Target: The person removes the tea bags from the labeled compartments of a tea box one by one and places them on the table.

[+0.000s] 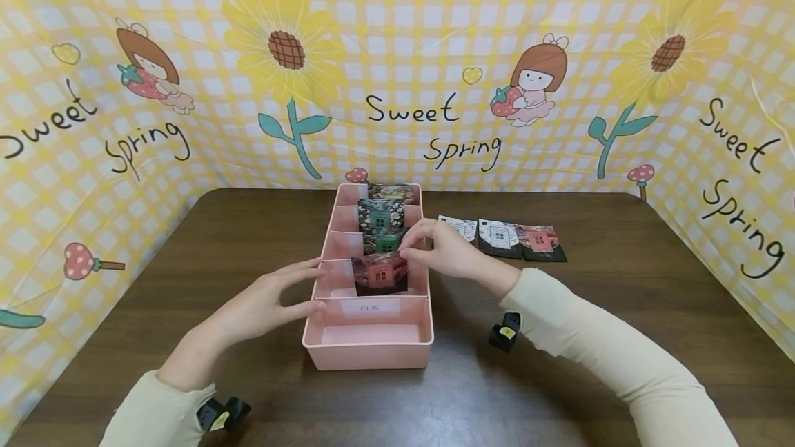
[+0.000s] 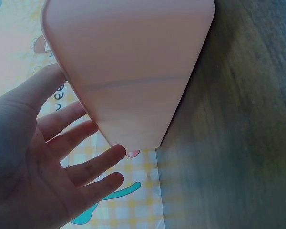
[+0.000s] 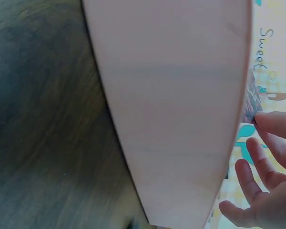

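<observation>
A long pink divided box (image 1: 373, 357) stands on the table. My right hand (image 1: 456, 254) pinches the upper corner of a dark red sachet (image 1: 380, 276), which sits partly down in the second compartment from the front. In the right wrist view, thumb and index finger grip the sachet's corner (image 3: 251, 102) just above the box rim. My left hand (image 1: 254, 305) is spread, with thumb and fingertips (image 1: 318, 305) at the box's left rim. Behind the red sachet, a green sachet (image 1: 385, 243), a dark floral sachet (image 1: 381, 214) and another sachet (image 1: 393, 193) stand in separate compartments.
Right of the box lie two white-and-black sachets (image 1: 499, 236) and a red-and-black sachet (image 1: 544, 241) in a row. The front compartment bears a white label (image 1: 370, 308) with Chinese characters. A yellow checked cloth (image 1: 404, 40) hangs behind the wooden table (image 1: 248, 226).
</observation>
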Demonstrator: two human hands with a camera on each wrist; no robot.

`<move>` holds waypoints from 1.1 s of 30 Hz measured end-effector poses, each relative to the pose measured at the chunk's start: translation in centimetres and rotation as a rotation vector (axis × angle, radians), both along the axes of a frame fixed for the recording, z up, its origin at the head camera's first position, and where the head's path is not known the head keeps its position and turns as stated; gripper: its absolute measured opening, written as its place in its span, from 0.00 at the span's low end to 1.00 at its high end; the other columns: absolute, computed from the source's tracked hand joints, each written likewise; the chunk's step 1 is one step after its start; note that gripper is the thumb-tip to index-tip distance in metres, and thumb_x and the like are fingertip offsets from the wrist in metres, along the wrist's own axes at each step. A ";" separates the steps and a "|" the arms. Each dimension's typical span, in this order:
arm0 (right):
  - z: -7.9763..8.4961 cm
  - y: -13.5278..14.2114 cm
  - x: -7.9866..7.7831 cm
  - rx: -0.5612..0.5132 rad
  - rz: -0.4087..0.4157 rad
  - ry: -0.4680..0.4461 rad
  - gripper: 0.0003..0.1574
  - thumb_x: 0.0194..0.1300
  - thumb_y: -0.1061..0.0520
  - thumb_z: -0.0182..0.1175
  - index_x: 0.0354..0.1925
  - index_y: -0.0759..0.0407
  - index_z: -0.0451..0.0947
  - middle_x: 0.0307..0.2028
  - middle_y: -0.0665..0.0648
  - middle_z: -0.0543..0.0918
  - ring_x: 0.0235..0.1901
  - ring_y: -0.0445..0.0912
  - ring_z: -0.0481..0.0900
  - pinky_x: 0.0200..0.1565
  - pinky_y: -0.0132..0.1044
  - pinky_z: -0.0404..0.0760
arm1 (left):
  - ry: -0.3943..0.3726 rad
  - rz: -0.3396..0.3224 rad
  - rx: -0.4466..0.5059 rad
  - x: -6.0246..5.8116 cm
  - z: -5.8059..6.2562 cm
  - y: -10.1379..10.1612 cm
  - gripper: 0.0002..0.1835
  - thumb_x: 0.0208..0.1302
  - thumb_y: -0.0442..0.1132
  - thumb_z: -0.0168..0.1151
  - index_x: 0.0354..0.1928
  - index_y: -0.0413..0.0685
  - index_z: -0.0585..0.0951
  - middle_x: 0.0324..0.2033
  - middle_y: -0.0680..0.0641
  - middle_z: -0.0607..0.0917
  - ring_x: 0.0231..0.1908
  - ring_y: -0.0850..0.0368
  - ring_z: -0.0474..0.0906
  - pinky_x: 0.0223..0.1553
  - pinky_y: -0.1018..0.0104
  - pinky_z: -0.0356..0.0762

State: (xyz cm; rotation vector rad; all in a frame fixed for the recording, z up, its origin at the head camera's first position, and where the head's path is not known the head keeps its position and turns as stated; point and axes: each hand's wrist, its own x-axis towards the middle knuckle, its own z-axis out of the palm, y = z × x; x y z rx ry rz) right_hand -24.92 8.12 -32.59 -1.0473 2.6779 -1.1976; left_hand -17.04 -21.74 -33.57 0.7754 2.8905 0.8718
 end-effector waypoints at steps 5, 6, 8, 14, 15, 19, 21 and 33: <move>0.8 0.4 0.1 -0.041 -0.030 0.017 0.06 0.61 0.59 0.62 0.36 0.59 0.84 0.41 0.56 0.83 0.46 0.48 0.77 0.48 0.45 0.75 | 0.021 -0.012 0.006 0.0 0.0 0.0 0.28 0.59 0.52 0.62 0.59 0.46 0.74 0.65 0.41 0.69 0.64 0.41 0.66 0.60 0.44 0.66; 1.0 0.4 0.2 -0.047 -0.038 0.017 0.06 0.61 0.58 0.62 0.36 0.58 0.84 0.41 0.56 0.83 0.46 0.48 0.77 0.50 0.45 0.75 | 0.022 -0.012 0.006 0.1 0.0 0.0 0.28 0.59 0.52 0.62 0.59 0.47 0.74 0.65 0.41 0.69 0.64 0.41 0.66 0.60 0.44 0.66; 1.4 0.6 0.3 -0.064 -0.051 0.012 0.07 0.61 0.58 0.62 0.36 0.58 0.84 0.42 0.56 0.83 0.48 0.48 0.77 0.53 0.45 0.74 | 0.023 -0.011 0.006 0.1 0.0 0.0 0.29 0.59 0.52 0.62 0.59 0.46 0.74 0.65 0.41 0.69 0.64 0.41 0.66 0.60 0.43 0.66; 2.1 1.1 0.7 -0.102 -0.070 0.009 0.07 0.61 0.58 0.62 0.37 0.58 0.84 0.43 0.56 0.82 0.51 0.49 0.76 0.57 0.49 0.72 | 0.020 -0.006 0.005 0.0 -0.1 0.0 0.29 0.59 0.52 0.63 0.59 0.45 0.74 0.65 0.40 0.69 0.64 0.41 0.66 0.61 0.44 0.66; 2.2 1.3 0.7 -0.105 -0.076 0.007 0.07 0.62 0.57 0.61 0.38 0.58 0.84 0.44 0.56 0.82 0.51 0.49 0.76 0.58 0.48 0.72 | 0.017 -0.003 0.004 0.0 -0.1 0.0 0.29 0.59 0.52 0.63 0.59 0.46 0.74 0.65 0.41 0.69 0.65 0.42 0.65 0.61 0.44 0.66; 2.8 1.8 1.0 -0.137 -0.086 -0.006 0.08 0.62 0.58 0.61 0.38 0.58 0.84 0.44 0.56 0.81 0.52 0.49 0.76 0.63 0.49 0.70 | 0.019 -0.003 0.004 0.0 -0.1 0.0 0.29 0.59 0.52 0.63 0.59 0.46 0.74 0.65 0.40 0.69 0.64 0.41 0.66 0.61 0.44 0.66; 3.2 2.1 1.1 -0.153 -0.089 -0.012 0.08 0.62 0.58 0.61 0.38 0.59 0.84 0.43 0.57 0.81 0.52 0.49 0.76 0.64 0.49 0.68 | 0.023 -0.006 0.006 0.0 -0.1 0.1 0.29 0.59 0.52 0.62 0.59 0.46 0.74 0.65 0.40 0.69 0.64 0.40 0.66 0.60 0.43 0.66; 4.5 3.8 1.6 -0.189 -0.118 -0.069 0.09 0.63 0.59 0.60 0.38 0.62 0.82 0.44 0.59 0.80 0.51 0.50 0.76 0.62 0.50 0.70 | 0.017 -0.008 0.003 0.3 0.4 0.2 0.29 0.59 0.52 0.62 0.59 0.45 0.74 0.65 0.40 0.69 0.64 0.40 0.66 0.60 0.43 0.66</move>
